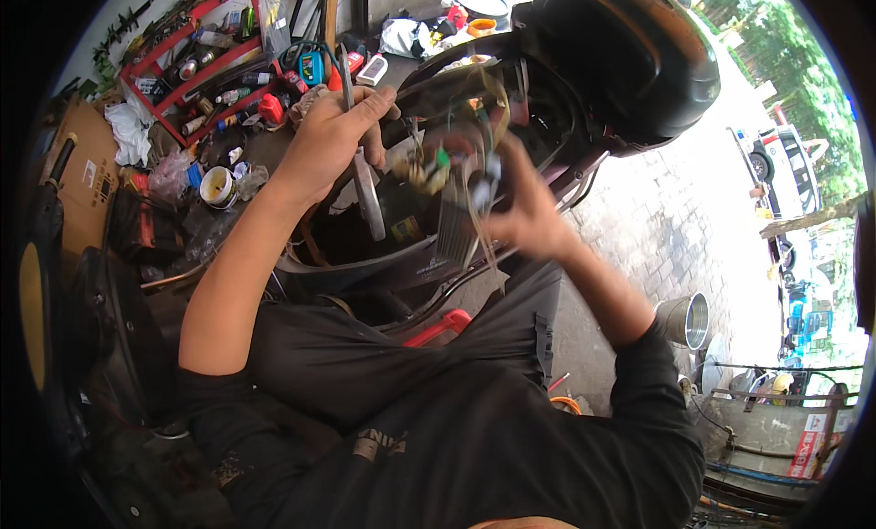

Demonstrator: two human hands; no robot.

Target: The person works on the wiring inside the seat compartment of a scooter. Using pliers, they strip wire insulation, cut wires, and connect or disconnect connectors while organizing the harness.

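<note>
My left hand (339,139) is closed around a long flat metal blade-like tool (369,205), its narrow end pointing up and its broad end down. At centre, a grey finned metal part (453,230) with a bundle of wires and connectors (427,171), one of them green, hangs at my right hand (531,205). That hand is smeared by motion, with its fingers around the wires and the finned part. Beneath both hands lies the opened body of a dark scooter (365,266), its inside partly hidden by the wires.
A black scooter top box (630,59) rises at the far right. On the left stand a red metal rack (155,100) with bottles and a white tub (217,188). A metal bucket (683,321) is near my right elbow. Something red (443,328) lies by my legs.
</note>
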